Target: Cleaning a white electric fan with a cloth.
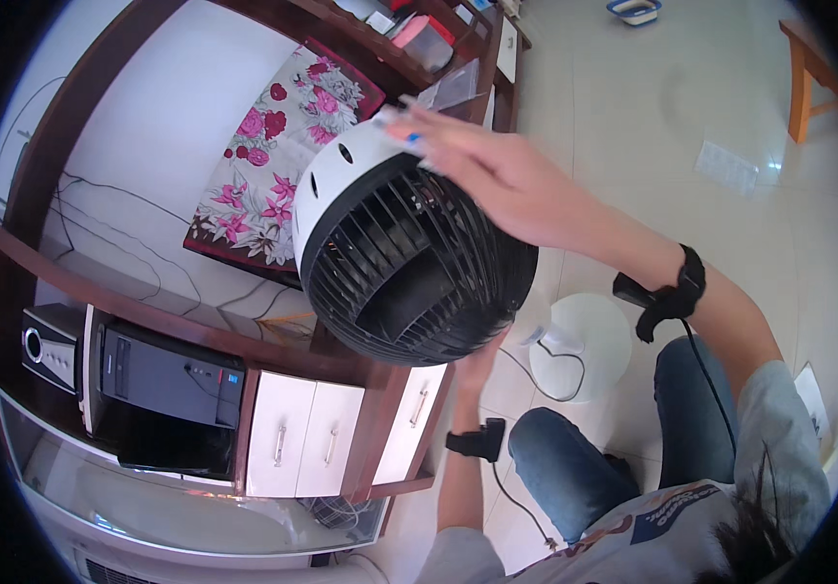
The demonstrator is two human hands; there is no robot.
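Note:
A fan head [419,255] with a black slatted grille and a white rear shell is held up before me, tilted. My right hand [492,168] lies against the top of the shell, its fingers stretched out and blurred. Something white and a small blue spot show at its fingertips; I cannot tell what they are. Beneath the fan head, my left hand [479,361] grips its lower side, with the fingers mostly hidden behind the grille. A round white base [587,358] rests on the floor below, a dark power cord [572,387] looping over it.
To the left stands a brown wooden cabinet [360,376] with white doors, a computer tower [171,379] and a speaker [54,350]. A floral cloth [280,153] covers a panel. On the tiled floor lie a paper sheet [727,168] and a basin [634,11], near a wooden stool [809,80].

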